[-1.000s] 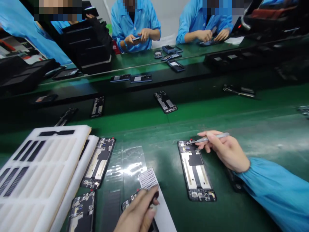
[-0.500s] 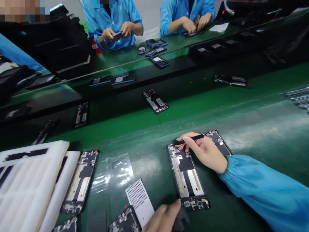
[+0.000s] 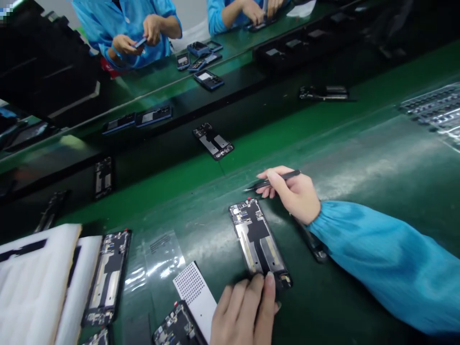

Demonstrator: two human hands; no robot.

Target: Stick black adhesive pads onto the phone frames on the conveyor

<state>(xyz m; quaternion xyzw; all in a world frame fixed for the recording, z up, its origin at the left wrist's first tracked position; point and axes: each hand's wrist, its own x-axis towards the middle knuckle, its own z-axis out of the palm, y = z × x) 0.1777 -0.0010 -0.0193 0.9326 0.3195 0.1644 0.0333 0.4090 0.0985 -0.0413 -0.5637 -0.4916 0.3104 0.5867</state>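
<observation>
An opened phone [image 3: 257,232] lies on the green mat, its circuit board, silver plates and black flex strip exposed. My left hand [image 3: 244,311] has its fingers over the phone's lower end, covering part of it; the thumb is mostly hidden below them. Above the phone's top right, apart from it, my right hand [image 3: 293,191] is closed on black tweezers [image 3: 275,181], whose tips point left. Under my right forearm another phone [image 3: 316,247] is mostly hidden. Beside my left hand are a white sheet of small black dots [image 3: 194,294] and another opened phone [image 3: 179,326].
White foam trays [image 3: 32,282] stand at the left, next to an opened phone [image 3: 108,278]. A clear plastic bag [image 3: 165,254] lies between. Beyond the mat, a dark belt carries several phones, one [image 3: 213,140] near the middle. Co-workers' hands [image 3: 151,31] handle phones across the line.
My right hand has lifted the tweezers off the phone's top. My left hand has moved onto its lower end. The phone beneath my right arm now shows its lower end instead of its top.
</observation>
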